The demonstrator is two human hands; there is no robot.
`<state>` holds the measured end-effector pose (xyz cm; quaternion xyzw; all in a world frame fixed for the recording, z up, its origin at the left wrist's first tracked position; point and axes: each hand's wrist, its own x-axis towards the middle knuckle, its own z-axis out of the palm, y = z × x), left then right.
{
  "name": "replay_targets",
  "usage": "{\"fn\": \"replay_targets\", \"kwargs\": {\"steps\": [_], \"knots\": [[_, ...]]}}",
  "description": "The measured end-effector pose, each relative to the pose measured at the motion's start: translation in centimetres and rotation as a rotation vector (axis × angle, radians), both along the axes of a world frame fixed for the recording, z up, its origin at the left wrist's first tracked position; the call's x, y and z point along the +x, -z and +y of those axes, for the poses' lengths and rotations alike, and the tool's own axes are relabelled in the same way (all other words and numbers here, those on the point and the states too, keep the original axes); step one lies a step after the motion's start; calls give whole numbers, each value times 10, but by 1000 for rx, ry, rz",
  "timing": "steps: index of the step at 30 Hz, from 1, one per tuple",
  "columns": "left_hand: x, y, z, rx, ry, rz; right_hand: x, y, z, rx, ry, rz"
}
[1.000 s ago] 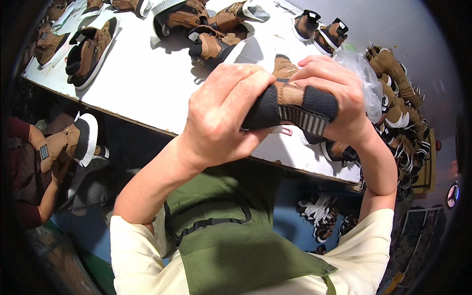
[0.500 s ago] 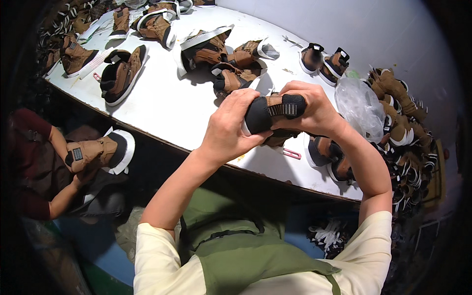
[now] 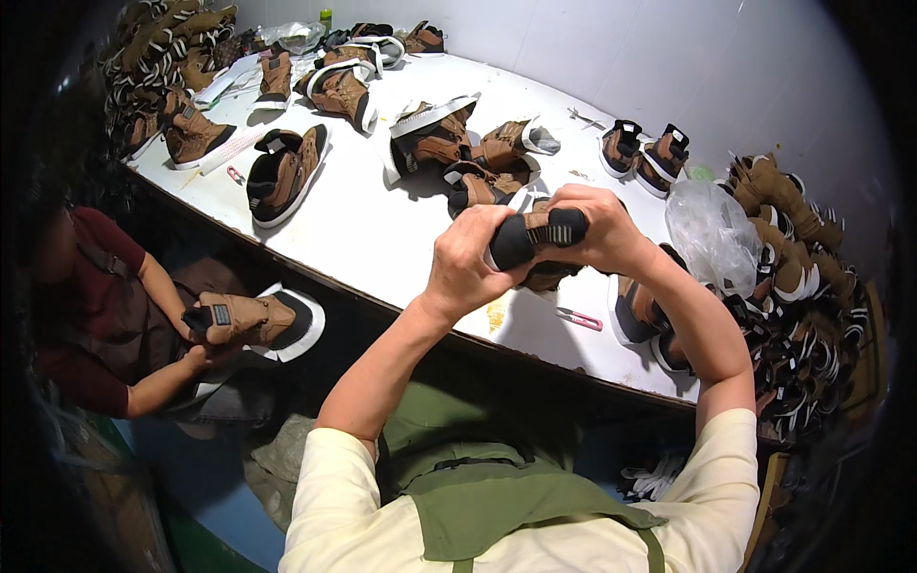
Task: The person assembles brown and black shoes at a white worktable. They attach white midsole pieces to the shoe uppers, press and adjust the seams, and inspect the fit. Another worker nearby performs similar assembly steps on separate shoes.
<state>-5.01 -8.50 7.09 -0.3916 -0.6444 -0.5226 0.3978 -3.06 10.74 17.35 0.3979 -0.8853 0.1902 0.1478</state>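
Left hand (image 3: pixel 466 254) and right hand (image 3: pixel 604 232) grip a brown-and-black shoe (image 3: pixel 513 243) from opposite sides — likely light, pliable, best held around its body.

The held shoe (image 3: pixel 513 243) is black at the back with brown above and a patch of pale stripes on dark, though its finer pattern is too small to be sure of. The table (image 3: pixel 368 205) is white; the shoe at its left (image 3: pixel 298 177) is brown and black, white-soled. The snips (image 3: pixel 585 321) are pinkish red, the apron (image 3: pixel 516 511) olive green, the shirt (image 3: pixel 330 487) cream, the co-worker's sleeve (image 3: pixel 107 237) maroon, the wall (image 3: pixel 659 76) pale grey.
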Motion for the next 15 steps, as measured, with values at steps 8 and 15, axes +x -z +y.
{"fn": "replay_targets", "kwargs": {"steps": [8,15], "knots": [[-3,27,-15,-7,403,-340,-8,12,11,-138,-59,156],[-6,16,-12,-36,456,-413,-4,13,6,-149,-63,83]]}}
